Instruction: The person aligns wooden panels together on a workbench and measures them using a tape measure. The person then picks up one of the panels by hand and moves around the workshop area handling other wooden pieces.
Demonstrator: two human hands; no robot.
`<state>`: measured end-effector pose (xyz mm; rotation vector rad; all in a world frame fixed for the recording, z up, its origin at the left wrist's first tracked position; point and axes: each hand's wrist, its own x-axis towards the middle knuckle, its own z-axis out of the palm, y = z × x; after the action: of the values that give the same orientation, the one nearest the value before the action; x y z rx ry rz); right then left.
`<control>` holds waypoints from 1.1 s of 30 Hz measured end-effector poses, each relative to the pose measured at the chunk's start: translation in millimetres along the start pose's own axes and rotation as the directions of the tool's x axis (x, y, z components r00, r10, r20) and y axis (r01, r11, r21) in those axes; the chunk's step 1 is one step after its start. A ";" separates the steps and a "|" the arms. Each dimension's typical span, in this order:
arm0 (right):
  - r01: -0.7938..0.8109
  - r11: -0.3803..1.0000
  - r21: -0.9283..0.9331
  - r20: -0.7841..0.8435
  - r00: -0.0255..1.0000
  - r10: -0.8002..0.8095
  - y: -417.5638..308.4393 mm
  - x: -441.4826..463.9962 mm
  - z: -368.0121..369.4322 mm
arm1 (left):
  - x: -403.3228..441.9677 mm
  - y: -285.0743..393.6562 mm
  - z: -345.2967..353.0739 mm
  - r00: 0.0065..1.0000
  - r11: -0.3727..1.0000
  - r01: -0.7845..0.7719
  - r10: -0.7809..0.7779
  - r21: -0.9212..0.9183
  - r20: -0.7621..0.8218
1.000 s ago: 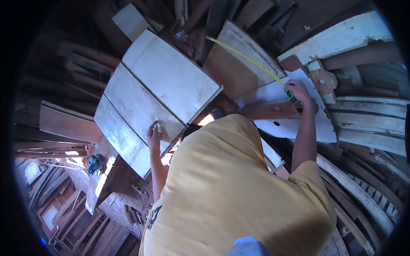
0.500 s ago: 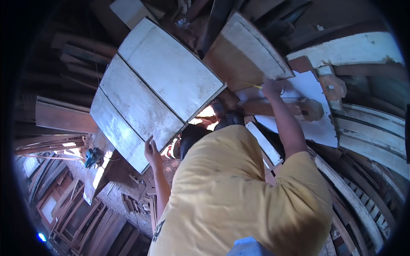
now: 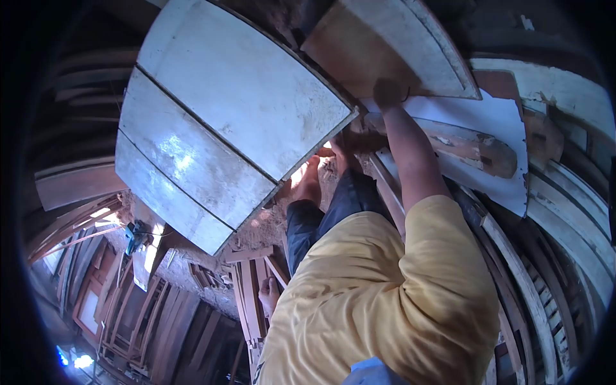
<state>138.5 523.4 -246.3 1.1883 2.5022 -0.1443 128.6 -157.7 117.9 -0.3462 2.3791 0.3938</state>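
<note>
Right hand (image 3: 387, 94): at the end of an outstretched arm, over the near margin of the brown panel (image 3: 353, 51), towards that margin's left end. Grip in shadow, back of the hand to view; fingers hidden, so whether they are spread, pressed together or pinching something cannot be told. A thin dark loop (image 3: 406, 95) shows just beside it, on the right; what it belongs to is unclear.

Brown panel: directly ahead of the right hand, reaching away to both sides of it. Near edge roughly crosswise to the forearm; pale border on the right side, slanting from far left to near right. Far end cut off by the frame, so its long axis is not certain. The right hand is much the nearer of the two.

Wood piece (image 3: 462, 142): on the near side of the right hand and to its right, lying on the white sheet (image 3: 481, 112). Long axis left to right, rounded end away from the hand and a little nearer the body.

White panels (image 3: 244, 83): left of the right hand, their nearest corner close to it, dark seams running from far left to near right.

Left hand (image 3: 269, 296): low, beside the yellow shirt (image 3: 359, 289) and next to the planks (image 3: 249, 292), well apart from the brown panel. Fingers loosely curled; nothing seen in them, though whether they close fully cannot be told.
</note>
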 end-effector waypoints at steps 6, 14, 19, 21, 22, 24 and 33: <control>0.034 0.996 0.084 -0.166 0.986 -0.019 8.8 13.3 23.9 | 6.6 27.2 21.4 0.997 0.990 -0.059 0.065 -0.126 0.047; -0.091 0.984 -0.154 0.217 0.968 0.124 26.9 21.9 -107.8 | 49.4 31.2 47.6 0.981 0.925 -0.160 0.189 -0.345 0.050; -0.026 0.951 -0.307 0.180 0.980 0.085 48.6 -4.1 -231.4 | 44.9 71.2 61.1 0.992 0.898 -0.057 0.102 -0.435 0.081; -0.004 0.945 -0.326 0.175 0.982 0.065 61.6 -8.3 -264.9 | 48.9 66.5 62.7 0.991 0.908 -0.045 0.092 -0.417 0.095; 0.016 0.940 -0.341 0.163 0.986 0.042 69.0 -8.1 -278.8 | 52.3 60.3 70.6 0.991 0.900 -0.044 0.094 -0.434 0.096; -0.014 0.927 -0.374 0.139 0.988 0.071 76.4 -7.2 -301.6 | 52.8 56.2 83.0 0.993 0.883 -0.043 0.088 -0.467 0.076; -0.040 0.884 -0.466 0.110 0.989 0.102 65.8 1.6 -320.6 | 48.6 25.7 103.3 0.995 0.871 0.048 0.004 -0.488 0.104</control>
<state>97.8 645.1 54.7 1.0252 2.1981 0.3667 145.6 -102.6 16.0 -0.5679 2.1458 0.9893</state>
